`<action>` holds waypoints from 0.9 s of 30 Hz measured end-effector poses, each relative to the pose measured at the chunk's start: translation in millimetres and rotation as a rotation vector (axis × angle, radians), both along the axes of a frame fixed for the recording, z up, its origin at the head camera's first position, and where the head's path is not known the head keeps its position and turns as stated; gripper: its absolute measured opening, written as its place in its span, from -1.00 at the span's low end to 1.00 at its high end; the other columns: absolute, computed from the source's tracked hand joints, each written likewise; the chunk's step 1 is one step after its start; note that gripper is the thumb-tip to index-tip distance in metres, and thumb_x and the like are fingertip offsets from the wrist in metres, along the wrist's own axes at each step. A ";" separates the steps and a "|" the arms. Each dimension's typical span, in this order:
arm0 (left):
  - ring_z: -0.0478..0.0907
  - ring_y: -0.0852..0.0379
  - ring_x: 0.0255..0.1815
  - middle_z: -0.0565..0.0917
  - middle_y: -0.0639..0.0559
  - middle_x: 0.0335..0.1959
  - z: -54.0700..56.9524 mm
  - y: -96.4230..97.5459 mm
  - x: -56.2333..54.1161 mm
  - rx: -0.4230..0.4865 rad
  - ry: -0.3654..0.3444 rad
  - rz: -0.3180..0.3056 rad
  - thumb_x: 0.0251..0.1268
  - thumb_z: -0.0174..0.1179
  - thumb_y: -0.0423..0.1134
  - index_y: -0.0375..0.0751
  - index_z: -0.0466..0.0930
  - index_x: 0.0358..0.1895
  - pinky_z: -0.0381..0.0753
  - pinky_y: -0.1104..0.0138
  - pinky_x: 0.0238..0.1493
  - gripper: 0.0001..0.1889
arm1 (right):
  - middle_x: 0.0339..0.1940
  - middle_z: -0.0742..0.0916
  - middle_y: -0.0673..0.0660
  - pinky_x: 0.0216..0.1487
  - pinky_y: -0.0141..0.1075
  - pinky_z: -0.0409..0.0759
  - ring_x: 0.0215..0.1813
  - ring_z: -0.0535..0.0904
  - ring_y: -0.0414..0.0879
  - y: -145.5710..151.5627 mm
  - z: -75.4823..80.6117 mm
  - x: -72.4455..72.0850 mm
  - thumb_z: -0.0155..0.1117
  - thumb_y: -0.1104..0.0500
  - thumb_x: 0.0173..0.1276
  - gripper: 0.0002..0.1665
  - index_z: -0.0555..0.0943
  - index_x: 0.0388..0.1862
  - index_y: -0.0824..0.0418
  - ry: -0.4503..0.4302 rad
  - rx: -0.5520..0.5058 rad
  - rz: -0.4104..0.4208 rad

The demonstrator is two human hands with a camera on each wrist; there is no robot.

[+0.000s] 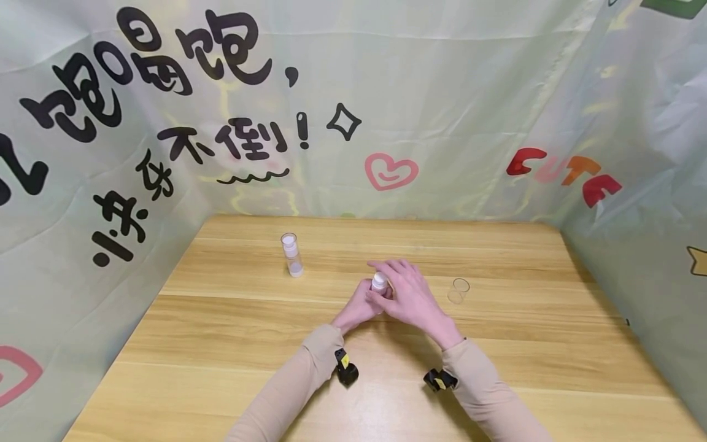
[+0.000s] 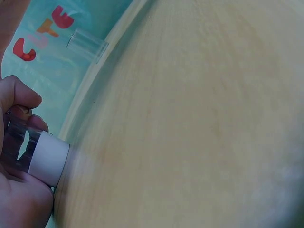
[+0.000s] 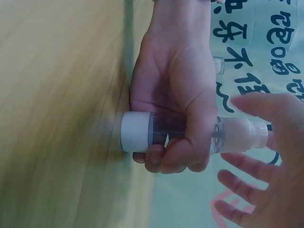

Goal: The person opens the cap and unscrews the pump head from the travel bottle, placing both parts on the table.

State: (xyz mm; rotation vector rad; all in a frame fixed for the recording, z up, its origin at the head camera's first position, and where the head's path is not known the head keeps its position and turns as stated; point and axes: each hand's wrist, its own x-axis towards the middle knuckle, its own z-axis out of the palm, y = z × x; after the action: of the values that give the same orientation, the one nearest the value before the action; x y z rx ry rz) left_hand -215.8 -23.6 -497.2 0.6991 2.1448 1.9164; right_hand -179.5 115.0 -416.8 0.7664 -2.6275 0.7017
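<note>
A small clear pump bottle (image 1: 379,283) with a white base (image 3: 136,132) and a white pump top (image 3: 238,135) stands upright in my left hand (image 1: 356,307). The left fingers and thumb wrap its transparent middle, and the base shows below them, close over the table. Around the pump top is my right hand (image 1: 411,296), thumb on one side and spread fingers on the other. In the right wrist view those fingers (image 3: 244,190) are loosely extended beside the pump. The left wrist view catches only the lower part of the bottle (image 2: 49,159).
A second pump bottle (image 1: 291,256), with a clear cover over its top, stands on the wooden table (image 1: 232,344) to the left. Right of my hands stands a clear cylindrical cap (image 1: 456,296). Printed fabric walls (image 1: 458,110) border the table at the back and sides.
</note>
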 end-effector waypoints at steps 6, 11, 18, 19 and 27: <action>0.46 0.31 -0.43 0.59 0.05 -0.48 -0.8 -0.1 -0.8 -0.013 -0.021 0.006 0.06 0.11 -0.56 -0.39 0.58 -0.36 0.51 0.46 -0.27 -0.90 | 0.06 0.76 0.22 0.22 0.19 0.53 0.10 0.61 0.17 -0.6 1.0 0.0 0.52 -0.03 0.18 -0.32 0.59 0.27 0.13 0.031 -0.006 -0.028; 0.41 0.32 -0.46 0.49 0.20 -0.55 -2.1 -0.3 -0.9 0.001 0.028 -0.005 0.04 0.06 -0.60 -0.50 0.52 -0.39 0.44 0.47 -0.28 -0.92 | 0.12 0.72 0.23 0.36 0.31 0.39 0.22 0.57 0.23 0.6 2.1 1.9 0.50 0.02 0.19 -0.29 0.54 0.32 0.11 -0.026 -0.038 0.010; 0.46 0.31 -0.40 0.58 0.10 -0.45 4.3 -0.6 0.3 -0.048 -0.026 0.002 0.10 0.10 -0.59 -0.56 0.55 -0.28 0.50 0.45 -0.21 -0.88 | 0.08 0.75 0.21 0.23 0.18 0.50 0.10 0.59 0.16 0.3 -0.4 0.6 0.54 -0.01 0.15 -0.28 0.56 0.30 0.14 -0.008 -0.040 -0.033; 0.45 0.32 -0.41 0.57 0.13 -0.47 4.0 -0.7 0.3 -0.039 -0.020 0.003 0.08 0.09 -0.60 -0.56 0.55 -0.30 0.49 0.46 -0.21 -0.88 | 0.10 0.75 0.22 0.24 0.19 0.50 0.11 0.59 0.16 0.3 0.3 1.0 0.53 0.01 0.17 -0.30 0.56 0.30 0.13 -0.013 -0.044 -0.027; 0.47 0.32 -0.42 0.58 0.08 -0.48 1.3 -1.3 1.1 -0.025 0.010 0.002 0.05 0.09 -0.57 -0.51 0.57 -0.31 0.52 0.46 -0.24 -0.87 | 0.16 0.72 0.21 0.31 0.25 0.44 0.21 0.55 0.20 0.3 -0.6 1.8 0.53 -0.09 0.16 -0.21 0.52 0.35 0.07 -0.068 -0.036 -0.044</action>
State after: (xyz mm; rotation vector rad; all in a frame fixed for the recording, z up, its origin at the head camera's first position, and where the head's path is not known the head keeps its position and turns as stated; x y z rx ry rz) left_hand -214.7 -24.8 -495.8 0.7036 2.1730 1.8877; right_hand -177.7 115.3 -417.4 0.6840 -2.6760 0.7737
